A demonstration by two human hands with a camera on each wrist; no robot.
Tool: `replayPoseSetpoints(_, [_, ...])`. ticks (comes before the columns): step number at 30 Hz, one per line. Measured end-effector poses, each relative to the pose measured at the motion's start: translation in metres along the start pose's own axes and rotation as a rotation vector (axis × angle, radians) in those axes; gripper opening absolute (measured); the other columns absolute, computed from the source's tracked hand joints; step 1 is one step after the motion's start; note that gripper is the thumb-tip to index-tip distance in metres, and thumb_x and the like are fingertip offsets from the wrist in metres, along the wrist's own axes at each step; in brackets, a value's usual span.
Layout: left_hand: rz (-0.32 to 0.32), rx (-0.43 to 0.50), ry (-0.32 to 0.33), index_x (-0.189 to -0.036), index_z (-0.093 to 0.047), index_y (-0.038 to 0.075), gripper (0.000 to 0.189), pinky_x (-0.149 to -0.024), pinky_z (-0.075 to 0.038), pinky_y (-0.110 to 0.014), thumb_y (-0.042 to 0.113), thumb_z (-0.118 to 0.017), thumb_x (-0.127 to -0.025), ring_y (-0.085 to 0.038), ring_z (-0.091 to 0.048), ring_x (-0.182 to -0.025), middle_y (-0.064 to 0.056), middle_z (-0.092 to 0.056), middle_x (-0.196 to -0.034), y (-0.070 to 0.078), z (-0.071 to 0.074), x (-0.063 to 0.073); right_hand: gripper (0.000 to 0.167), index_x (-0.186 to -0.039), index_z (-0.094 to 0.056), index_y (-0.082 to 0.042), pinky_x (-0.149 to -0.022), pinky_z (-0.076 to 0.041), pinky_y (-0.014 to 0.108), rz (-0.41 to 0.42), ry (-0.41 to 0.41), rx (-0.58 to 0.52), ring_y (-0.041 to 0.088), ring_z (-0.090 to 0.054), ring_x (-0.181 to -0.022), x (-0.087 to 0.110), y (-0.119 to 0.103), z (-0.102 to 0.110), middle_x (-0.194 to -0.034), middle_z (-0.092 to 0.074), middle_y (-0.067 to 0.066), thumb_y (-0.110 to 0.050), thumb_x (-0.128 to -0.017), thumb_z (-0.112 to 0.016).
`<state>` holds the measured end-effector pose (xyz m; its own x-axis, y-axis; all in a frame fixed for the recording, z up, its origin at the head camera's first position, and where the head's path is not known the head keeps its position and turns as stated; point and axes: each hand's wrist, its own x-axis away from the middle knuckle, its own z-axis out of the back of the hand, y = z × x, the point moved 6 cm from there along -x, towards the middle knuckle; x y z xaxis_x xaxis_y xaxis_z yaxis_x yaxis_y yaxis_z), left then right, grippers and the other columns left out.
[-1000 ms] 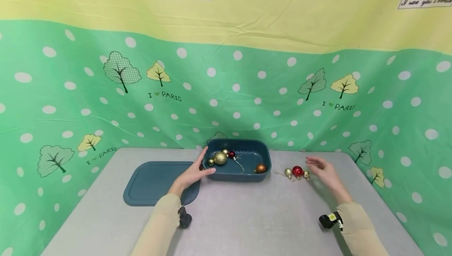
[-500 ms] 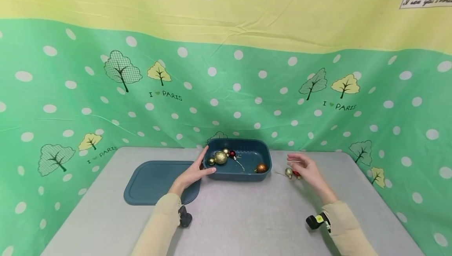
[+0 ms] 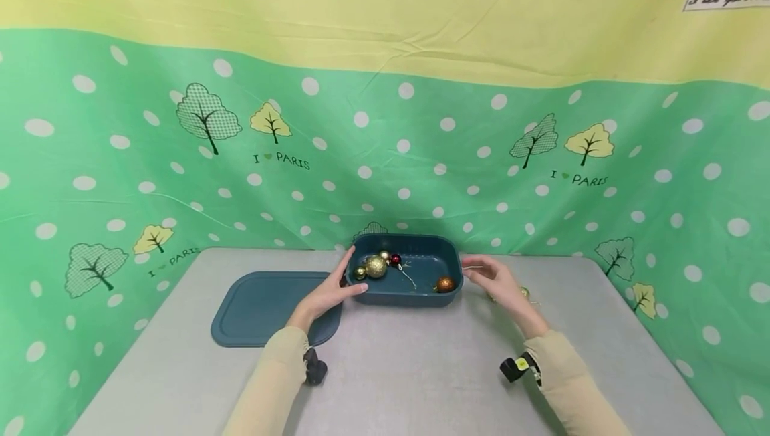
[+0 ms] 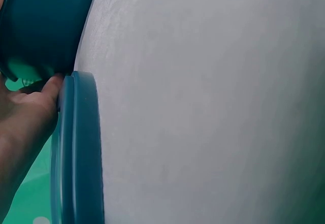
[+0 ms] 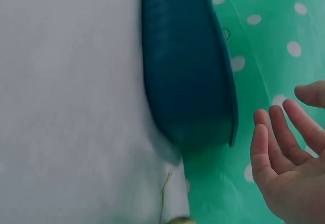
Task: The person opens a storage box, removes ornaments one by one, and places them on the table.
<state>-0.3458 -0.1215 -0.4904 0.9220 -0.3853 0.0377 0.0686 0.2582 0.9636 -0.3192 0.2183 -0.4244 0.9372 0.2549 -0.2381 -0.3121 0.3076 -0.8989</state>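
Observation:
A dark blue plastic box stands at the table's back. My left hand grips its left end, thumb at the front wall, fingers along the side. Inside lie a glittery gold bauble, smaller gold baubles, a dark red bauble and an orange bauble. My right hand is at the box's right end, fingertips near the rim; in the right wrist view its loosely bent fingers hold nothing. Behind the hand a gold bauble shows; the red bauble beside it is hidden.
The flat blue lid lies left of the box, partly under my left hand. Grey tabletop stretches in front. Green and yellow printed cloth hangs close behind the table and along both sides.
My right hand has moved left, from beside the loose baubles, across them, to the box's right end. The left hand has stayed on the box, and the baubles inside lie as before.

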Motion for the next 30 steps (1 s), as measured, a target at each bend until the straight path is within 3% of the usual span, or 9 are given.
replayPoseSetpoints(9, [0.003,-0.005,-0.008,-0.157,-0.002,0.029,0.094,-0.111,-0.013,-0.059,0.028,-0.069,-0.091,-0.034,0.004,-0.145,-0.006,0.009,-0.161,-0.003,0.002,-0.001,0.030,-0.122,-0.058,0.009,-0.085,-0.050,0.028,0.014,-0.139,-0.011,0.039,-0.059,-0.109,-0.019,-0.015,-0.034,-0.121,-0.057,0.026,-0.008,-0.097,-0.059])
replayPoseSetpoints(14, [0.033,-0.013,-0.038,-0.157,0.001,0.023,0.095,-0.108,-0.013,-0.064,0.022,-0.067,-0.092,-0.039,0.005,-0.143,-0.011,0.011,-0.160,0.014,0.000,0.003,0.031,-0.123,-0.058,0.005,-0.086,-0.050,0.045,-0.020,-0.267,0.049,0.038,-0.059,-0.106,-0.030,-0.018,-0.055,-0.124,-0.056,0.023,-0.011,-0.097,-0.058])
replayPoseSetpoints(17, [0.040,-0.044,-0.046,-0.157,0.002,0.018,0.094,-0.107,-0.015,-0.066,0.019,-0.066,-0.093,-0.044,0.003,-0.142,-0.015,0.011,-0.159,0.023,0.000,0.006,0.028,-0.120,-0.060,0.004,-0.084,-0.051,0.046,0.000,-0.336,0.085,0.036,-0.060,-0.102,-0.037,-0.020,-0.065,-0.122,-0.058,0.023,-0.011,-0.096,-0.059])
replayPoseSetpoints(23, [0.030,-0.080,0.003,-0.157,-0.001,0.027,0.095,-0.107,-0.015,-0.065,0.026,-0.068,-0.091,-0.043,0.000,-0.143,-0.012,0.008,-0.160,0.005,0.001,-0.004,0.026,-0.119,-0.063,0.003,-0.081,-0.050,0.033,0.010,-0.428,0.205,0.024,-0.061,-0.099,-0.048,-0.018,-0.081,-0.116,-0.062,0.021,-0.010,-0.096,-0.058])
replayPoseSetpoints(30, [-0.015,-0.074,0.051,-0.157,-0.005,0.030,0.097,-0.108,-0.016,-0.064,0.031,-0.072,-0.087,-0.040,-0.002,-0.143,-0.011,0.003,-0.161,-0.001,0.003,-0.011,0.030,-0.121,-0.062,0.006,-0.088,-0.048,0.038,-0.005,-0.522,0.297,0.023,-0.060,-0.104,-0.053,-0.011,-0.093,-0.115,-0.064,0.016,-0.012,-0.097,-0.057])
